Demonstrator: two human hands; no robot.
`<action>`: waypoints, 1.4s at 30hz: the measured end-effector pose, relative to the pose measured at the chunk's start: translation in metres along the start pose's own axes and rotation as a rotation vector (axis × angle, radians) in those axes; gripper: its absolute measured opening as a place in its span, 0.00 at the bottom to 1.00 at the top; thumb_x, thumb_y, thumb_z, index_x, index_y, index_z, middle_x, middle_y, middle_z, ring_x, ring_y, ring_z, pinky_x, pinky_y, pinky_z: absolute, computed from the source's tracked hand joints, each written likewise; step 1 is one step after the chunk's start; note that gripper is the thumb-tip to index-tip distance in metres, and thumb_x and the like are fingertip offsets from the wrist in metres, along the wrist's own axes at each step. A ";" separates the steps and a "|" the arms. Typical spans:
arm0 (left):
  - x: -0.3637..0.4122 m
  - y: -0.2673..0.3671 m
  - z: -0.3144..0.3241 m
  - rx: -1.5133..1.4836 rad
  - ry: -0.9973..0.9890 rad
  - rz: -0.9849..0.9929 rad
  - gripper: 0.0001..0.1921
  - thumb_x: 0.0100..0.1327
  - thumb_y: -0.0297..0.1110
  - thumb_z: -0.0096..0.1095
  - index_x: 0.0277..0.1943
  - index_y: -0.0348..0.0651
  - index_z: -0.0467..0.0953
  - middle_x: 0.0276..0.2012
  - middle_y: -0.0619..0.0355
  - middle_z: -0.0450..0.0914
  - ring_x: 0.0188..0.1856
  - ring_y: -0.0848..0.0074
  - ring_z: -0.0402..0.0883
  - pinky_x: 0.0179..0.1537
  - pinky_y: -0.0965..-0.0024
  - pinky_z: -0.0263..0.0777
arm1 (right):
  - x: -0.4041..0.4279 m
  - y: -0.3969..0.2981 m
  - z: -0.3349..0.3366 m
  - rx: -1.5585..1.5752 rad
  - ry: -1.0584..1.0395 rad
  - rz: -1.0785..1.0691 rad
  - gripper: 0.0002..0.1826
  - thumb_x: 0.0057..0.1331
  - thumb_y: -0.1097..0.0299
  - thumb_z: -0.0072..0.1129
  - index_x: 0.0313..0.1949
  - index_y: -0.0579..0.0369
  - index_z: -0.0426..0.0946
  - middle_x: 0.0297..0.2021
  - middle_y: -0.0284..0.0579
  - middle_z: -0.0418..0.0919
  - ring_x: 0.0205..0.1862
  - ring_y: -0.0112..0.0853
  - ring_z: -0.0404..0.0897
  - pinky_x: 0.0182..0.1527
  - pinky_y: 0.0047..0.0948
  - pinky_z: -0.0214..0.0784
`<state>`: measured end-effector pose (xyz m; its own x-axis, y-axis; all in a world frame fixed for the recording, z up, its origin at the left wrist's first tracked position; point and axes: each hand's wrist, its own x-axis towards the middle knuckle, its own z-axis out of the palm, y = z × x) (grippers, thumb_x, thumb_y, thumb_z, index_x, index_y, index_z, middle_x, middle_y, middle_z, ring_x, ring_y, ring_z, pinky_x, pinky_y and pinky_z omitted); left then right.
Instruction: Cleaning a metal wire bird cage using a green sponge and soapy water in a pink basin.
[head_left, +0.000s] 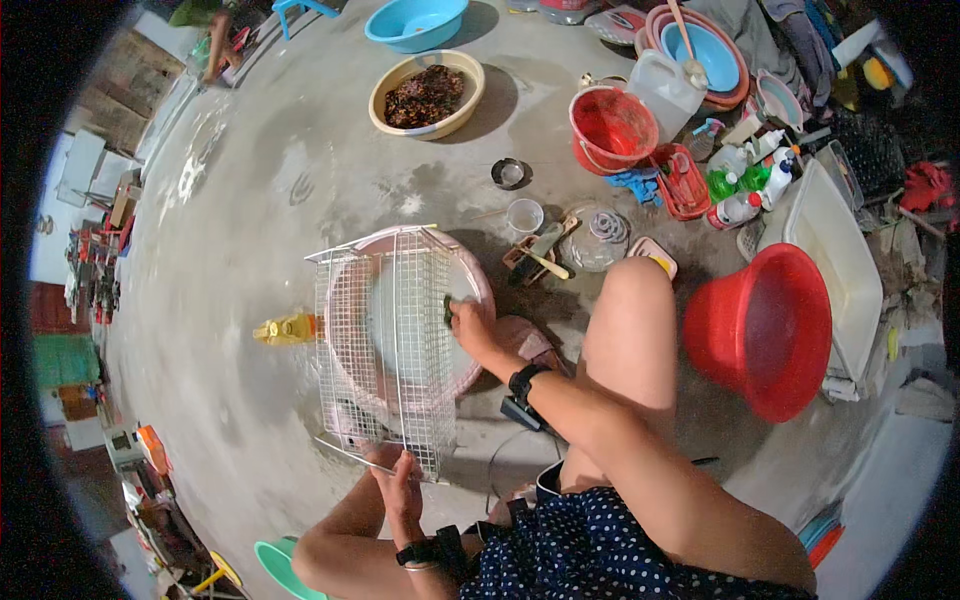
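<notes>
A white wire rack (386, 337) stands tilted over a round pink basin (484, 289) that holds cloudy water. Its near end is gripped by my left hand (401, 480), fingers closed round the frame wire. My right hand (471, 326) pinches a dark green scouring pad (448, 309) against the right side of the mesh, above the basin. Left of the rack, a bottle of yellow liquid (285, 330) lies on the concrete floor, its right end close to the wire.
At right stand a red basin (720, 322), a white tub (862, 300) and a red bucket (611, 131) among several bottles. Brushes (551, 247) and a clear lid (592, 240) lie beyond my knee. Farther off are a cream basin with dark contents (476, 97) and a blue basin (416, 26).
</notes>
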<state>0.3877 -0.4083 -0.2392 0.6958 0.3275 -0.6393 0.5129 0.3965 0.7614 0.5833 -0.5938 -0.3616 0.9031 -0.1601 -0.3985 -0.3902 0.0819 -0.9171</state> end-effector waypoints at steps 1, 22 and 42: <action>0.000 0.001 0.002 -0.052 0.031 0.009 0.36 0.59 0.23 0.57 0.64 0.50 0.43 0.31 0.59 0.71 0.29 0.79 0.70 0.29 0.76 0.63 | -0.014 0.006 0.006 -0.469 -0.028 -0.219 0.11 0.57 0.79 0.50 0.38 0.69 0.76 0.26 0.60 0.76 0.34 0.49 0.78 0.36 0.39 0.69; 0.011 -0.012 -0.014 -0.029 -0.018 0.027 0.46 0.58 0.23 0.58 0.65 0.48 0.27 0.31 0.58 0.72 0.30 0.79 0.69 0.31 0.75 0.64 | -0.100 -0.008 0.007 -0.389 -0.093 -0.497 0.13 0.57 0.77 0.50 0.41 0.66 0.75 0.26 0.53 0.75 0.24 0.36 0.77 0.28 0.31 0.68; 0.007 -0.010 -0.017 0.084 0.082 0.097 0.58 0.52 0.28 0.67 0.59 0.26 0.14 0.27 0.53 0.75 0.25 0.75 0.74 0.26 0.73 0.70 | -0.131 -0.072 0.006 -0.581 -0.320 -0.751 0.21 0.54 0.84 0.48 0.49 0.60 0.73 0.32 0.54 0.69 0.34 0.45 0.72 0.36 0.36 0.66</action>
<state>0.3788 -0.3951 -0.2525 0.7028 0.4309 -0.5660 0.4878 0.2873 0.8243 0.4940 -0.5730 -0.2432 0.9237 0.3065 0.2297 0.3513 -0.4390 -0.8270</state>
